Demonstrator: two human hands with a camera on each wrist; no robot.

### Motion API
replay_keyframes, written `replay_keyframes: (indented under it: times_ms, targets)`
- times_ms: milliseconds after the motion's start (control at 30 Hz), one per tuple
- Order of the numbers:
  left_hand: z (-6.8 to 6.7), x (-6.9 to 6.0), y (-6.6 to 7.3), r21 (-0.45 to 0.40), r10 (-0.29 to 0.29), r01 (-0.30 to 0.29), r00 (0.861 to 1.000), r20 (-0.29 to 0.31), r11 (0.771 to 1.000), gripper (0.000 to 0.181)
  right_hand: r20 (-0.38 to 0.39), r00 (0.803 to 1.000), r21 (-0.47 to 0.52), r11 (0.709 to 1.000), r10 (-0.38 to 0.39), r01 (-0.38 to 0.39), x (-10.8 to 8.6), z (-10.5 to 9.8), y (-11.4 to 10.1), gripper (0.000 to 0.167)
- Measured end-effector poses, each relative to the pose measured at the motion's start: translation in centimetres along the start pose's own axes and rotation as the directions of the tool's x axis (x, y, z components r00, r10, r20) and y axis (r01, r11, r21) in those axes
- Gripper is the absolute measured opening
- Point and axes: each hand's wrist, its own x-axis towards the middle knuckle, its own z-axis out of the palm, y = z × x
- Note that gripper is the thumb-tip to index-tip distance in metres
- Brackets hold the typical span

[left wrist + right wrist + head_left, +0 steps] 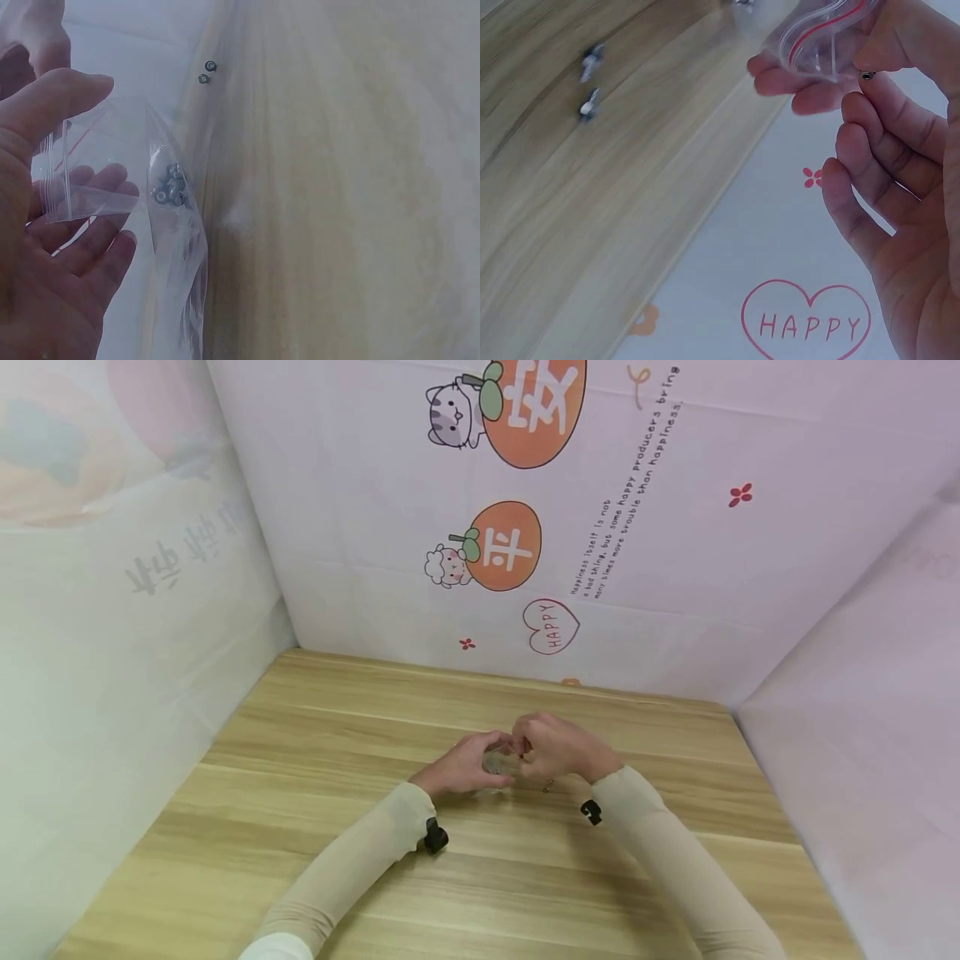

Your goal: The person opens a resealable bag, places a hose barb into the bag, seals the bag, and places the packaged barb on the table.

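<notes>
Right hand [558,747]: thumb and forefinger together, pinching one tiny metal nut [867,75]; other fingers bent, holding nothing.
Left hand [465,764]: clamped on clear zip bag [174,232], thumb along one side, fingers behind; they show through the plastic.
Pinched nut: just beside the bag's mouth, outside it as far as the right wrist view shows.
Drop risk: nut is tiny, barely sticks out of the fingertips; a slight roll of the thumb could lose it.
Spill risk: mouth looks parted; tipping the bag or squeezing its soft sides could send nuts out.
Bag look: see-through, thin, creased, shiny in spots, red stripe [817,28] along the zip.
Nuts in bag [174,184]: small dark-silver rings, bunched together; count unclear.
Loose nuts [207,73]: two on the table [300,818], near each other, apart from bag; blurred in right wrist view. Sleeve could brush them.
Bag base: can't tell if touching table.
Backdrop: white printed cloth [375,568], red "HAPPY" heart [551,627].
</notes>
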Motion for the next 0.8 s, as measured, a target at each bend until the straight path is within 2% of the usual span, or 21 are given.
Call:
replay_keyframes:
  times_ms: [400, 500, 633, 800]
  targets:
    - [-0.1, -0.1, -0.1, 0.001, 0.001, -0.001, 1.000, -0.013, 1.000, 0.063, -0.038, 0.999, 0.045, 0.999, -0.006, 0.007, 1.1, 0.8, -0.1, 0.010]
    - [0.0, 0.0, -0.2, 0.003, 0.004, -0.004, 1.000, -0.013, 1.000, 0.064, -0.066, 0.998, 0.066, 0.997, -0.022, 0.027, 0.9, 0.7, 0.0, 0.013]
    - [0.0, 0.0, -0.1, 0.011, 0.007, -0.007, 1.000, -0.005, 1.000, 0.069, -0.095, 0.995, 0.045, 0.998, -0.034, 0.039, 0.2, 0.3, 0.2, 0.019]
    - [0.1, 0.0, 0.0, 0.023, -0.012, 0.012, 1.000, -0.004, 1.000, 0.071, -0.085, 0.996, 0.019, 1.000, -0.014, 0.015, -1.0, -0.1, 0.5, 0.024]
